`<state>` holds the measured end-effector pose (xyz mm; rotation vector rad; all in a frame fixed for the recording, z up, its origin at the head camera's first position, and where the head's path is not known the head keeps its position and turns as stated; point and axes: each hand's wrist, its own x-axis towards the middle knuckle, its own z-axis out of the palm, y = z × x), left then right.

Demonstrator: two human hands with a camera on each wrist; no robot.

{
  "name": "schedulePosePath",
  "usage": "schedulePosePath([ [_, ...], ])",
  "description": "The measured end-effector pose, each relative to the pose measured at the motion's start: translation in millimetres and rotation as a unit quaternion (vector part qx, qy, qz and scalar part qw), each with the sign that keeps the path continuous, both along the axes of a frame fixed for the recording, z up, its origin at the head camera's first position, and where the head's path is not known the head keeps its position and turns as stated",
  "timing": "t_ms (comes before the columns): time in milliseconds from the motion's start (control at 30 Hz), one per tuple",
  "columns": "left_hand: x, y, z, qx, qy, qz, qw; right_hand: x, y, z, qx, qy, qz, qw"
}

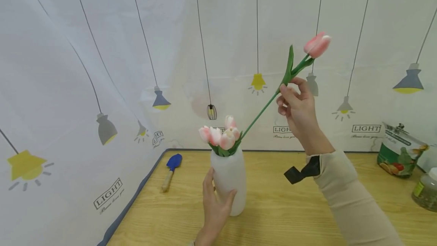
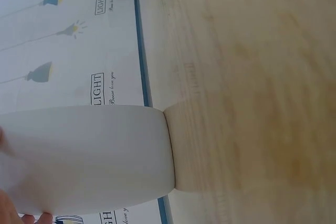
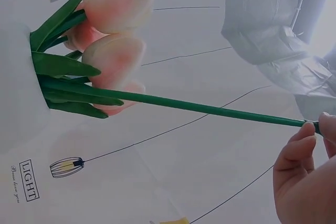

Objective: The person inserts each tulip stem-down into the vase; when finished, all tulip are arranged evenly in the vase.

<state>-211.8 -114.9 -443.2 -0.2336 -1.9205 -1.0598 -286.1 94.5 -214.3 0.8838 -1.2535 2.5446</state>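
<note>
A tall white vase (image 1: 229, 177) stands upright on the wooden table, holding several pink-and-white tulips (image 1: 227, 140) bunched at its mouth. My left hand (image 1: 216, 206) grips the vase around its lower body, thumb on the right side. Above and to the right, my right hand (image 1: 296, 100) pinches the green stem of a single pink tulip (image 1: 317, 45) just below its leaves. That stem slants down to the left, its lower end hidden among the leaves at the vase mouth. In the right wrist view the stem (image 3: 210, 109) runs from the fingers into the bunch.
A small shovel (image 1: 174, 161) with blue blade and wooden handle lies left of the vase. At the far right stand a green-and-white pouch (image 1: 399, 151) and a lidded jar (image 1: 426, 191). A lamp-printed white curtain (image 1: 232, 49) hangs behind the table (image 1: 273, 200).
</note>
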Motion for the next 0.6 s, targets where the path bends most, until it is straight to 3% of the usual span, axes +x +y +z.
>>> schedulePosePath([
  [233, -2.2, -1.0, -3.1, -0.002, 0.005, 0.0, 1.0, -0.5, -6, -5.0, 0.058, -0.031, 0.01, 0.9978],
  [433, -5.2, 0.1, -5.3, -0.016, 0.018, -0.008, 0.9997, 1.7, -8, 2.9, 0.06, 0.001, -0.026, 0.9978],
  [600, -2.9, 0.7, -4.4, 0.004, -0.005, -0.006, 1.0, 3.4, -20, 1.0, 0.146, 0.01, -0.051, 0.988],
])
